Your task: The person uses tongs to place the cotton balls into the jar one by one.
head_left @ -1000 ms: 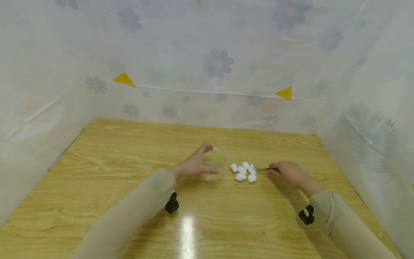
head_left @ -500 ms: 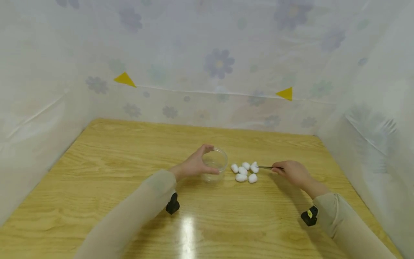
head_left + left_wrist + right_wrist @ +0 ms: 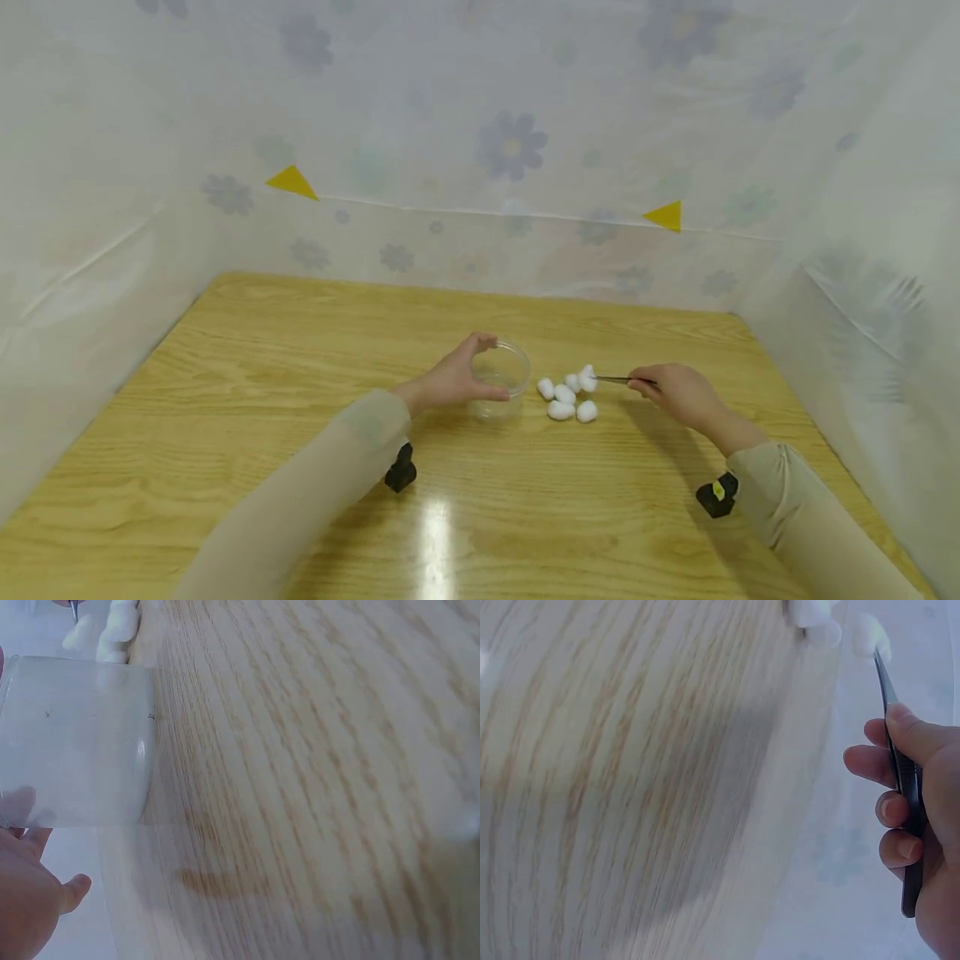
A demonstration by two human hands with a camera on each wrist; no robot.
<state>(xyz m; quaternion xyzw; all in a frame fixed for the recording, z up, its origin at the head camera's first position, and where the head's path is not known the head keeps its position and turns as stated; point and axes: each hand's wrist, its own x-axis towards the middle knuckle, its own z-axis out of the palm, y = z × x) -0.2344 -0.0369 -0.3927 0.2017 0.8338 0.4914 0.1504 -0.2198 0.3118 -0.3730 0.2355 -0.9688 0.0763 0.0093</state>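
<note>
On my head feed the two hands are well apart, with the cup (image 3: 506, 367) in the left one's grasp. The left hand (image 3: 446, 383) comes in from the cup's left, thumb on the near side and fingers on the far side, curved round it by the rim. I see the cup upright on the table (image 3: 315, 358). Right of the cup, beyond the balls, the right hand (image 3: 678, 396) clasps the tweezers (image 3: 907, 780), thumb against the fingers, tips pointing back toward the cup. At those tips I have a lifted ball (image 3: 588, 378); both wrist feeds show it off the table. Five other balls (image 3: 565, 395) lie bunched on the table just right of the cup, between it and the right hand. Well behind the cup hangs a flowered sheet (image 3: 450, 108), and two yellow triangles (image 3: 292, 182) show on it, left and right of the cup.
</note>
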